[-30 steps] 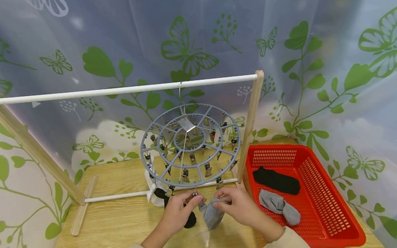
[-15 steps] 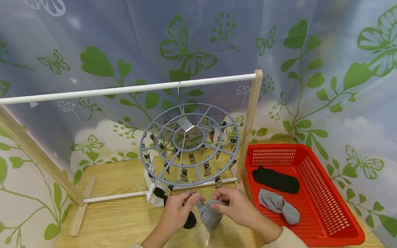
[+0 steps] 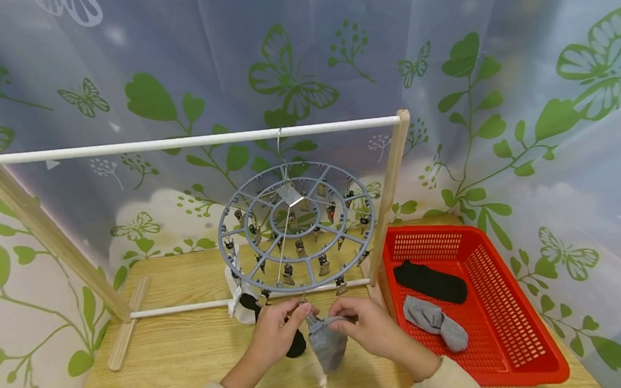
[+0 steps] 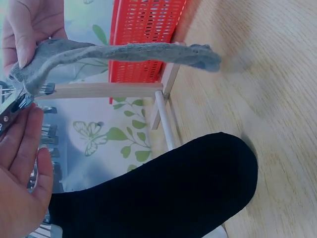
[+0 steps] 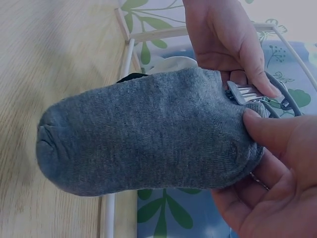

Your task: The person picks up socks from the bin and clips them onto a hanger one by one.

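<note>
A grey ankle sock (image 3: 328, 346) hangs from my right hand (image 3: 371, 328), which pinches its cuff between thumb and fingers. My left hand (image 3: 277, 334) pinches a metal clip (image 5: 242, 92) that dangles from the rim of the round grey drying hanger (image 3: 294, 289). In the right wrist view the clip's toothed end lies at the sock's opening; whether it bites the cloth I cannot tell. Left of the grey sock hangs a black sock (image 4: 163, 193), partly behind my left hand in the head view. Something white, likely a sock (image 3: 240, 310), hangs beyond it.
The hanger hooks over the white bar (image 3: 193, 142) of a wooden-legged rack. Several clips dangle around its rings. At right stands a red basket (image 3: 518, 378) holding a black sock (image 3: 430, 282) and a grey sock (image 3: 435, 323). Bare table (image 3: 185, 341) shows at left.
The grey sock has shifted slightly left, toward the clip, and its toe hangs lower. My right hand has edged left with it. My left hand has kept its hold on the clip.
</note>
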A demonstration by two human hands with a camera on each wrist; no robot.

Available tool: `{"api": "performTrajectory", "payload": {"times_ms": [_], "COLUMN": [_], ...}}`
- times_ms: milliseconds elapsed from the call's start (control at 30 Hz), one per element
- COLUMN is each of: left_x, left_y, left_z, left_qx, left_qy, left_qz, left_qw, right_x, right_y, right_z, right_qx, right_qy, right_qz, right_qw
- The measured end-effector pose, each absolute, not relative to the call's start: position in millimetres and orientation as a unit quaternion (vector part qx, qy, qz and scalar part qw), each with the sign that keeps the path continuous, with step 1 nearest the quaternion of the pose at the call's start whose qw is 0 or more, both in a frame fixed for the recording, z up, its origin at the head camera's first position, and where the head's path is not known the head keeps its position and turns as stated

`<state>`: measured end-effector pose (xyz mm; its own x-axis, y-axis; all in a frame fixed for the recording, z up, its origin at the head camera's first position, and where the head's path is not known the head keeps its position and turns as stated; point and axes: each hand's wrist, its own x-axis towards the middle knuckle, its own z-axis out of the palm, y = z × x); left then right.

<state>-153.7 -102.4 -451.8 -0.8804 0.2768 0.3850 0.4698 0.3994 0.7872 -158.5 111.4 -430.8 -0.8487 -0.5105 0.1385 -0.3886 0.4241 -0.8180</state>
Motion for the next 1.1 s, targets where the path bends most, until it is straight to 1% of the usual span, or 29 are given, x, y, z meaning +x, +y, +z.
{"api": "performTrajectory", "payload": {"times_ms": [167,467,933,1100], "left_x": [-153.9,-154.2,-152.9,-152.1], "left_y": [-103.5,-104.4,-104.1,-102.8], "left_z": [-451.2,-451.9,-452.1,-452.9], "left_qx": [-0.23,-0.234,-0.238,-0.227], "left_qy": [-0.831,-0.834,-0.838,-0.84], "left_qz": [-0.497,-0.492,-0.485,-0.486], "left_qw": [0.092,0.08,0.079,0.077], "right_x": [-158.9,-158.7,-158.7,-158.6], "right_y": [110.8,108.0,106.6,106.2], "right_z": [-429.9,-431.0,-435.9,-435.7], "right_qx": [-0.278,-0.256,-0.262,-0.249], "right_qy": [0.839,0.846,0.84,0.843], "right_qz": [-0.463,-0.465,-0.475,-0.477], "right_qw": [0.059,0.059,0.004,0.007]}}
